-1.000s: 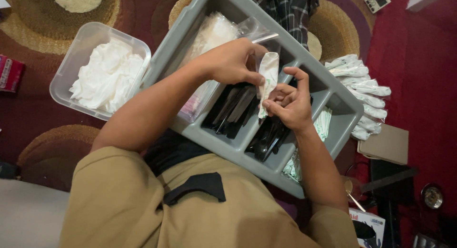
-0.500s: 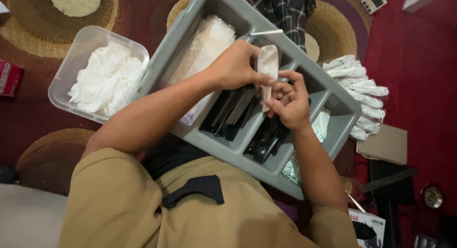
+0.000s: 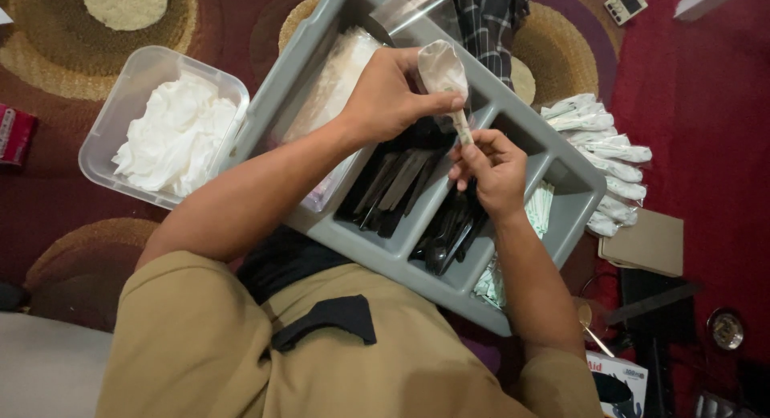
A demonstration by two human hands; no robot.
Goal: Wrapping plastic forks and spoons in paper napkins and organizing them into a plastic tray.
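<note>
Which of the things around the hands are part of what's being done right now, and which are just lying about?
In use:
- left hand and right hand, both gripping the napkin-wrapped bundle
- grey divided tray with black cutlery
- clear tub of white napkins
- finished wrapped bundles on the rug

Lying about:
- cardboard box
- small white device

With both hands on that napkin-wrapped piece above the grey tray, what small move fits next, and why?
Probably a further twist of the lower end. The left hand grips the white napkin bundle at its bulging top, while the right hand pinches its thin twisted tail above the grey divided tray. The finished wrapped pieces beside the tray look tighter, so this wrap seems unfinished.
</note>
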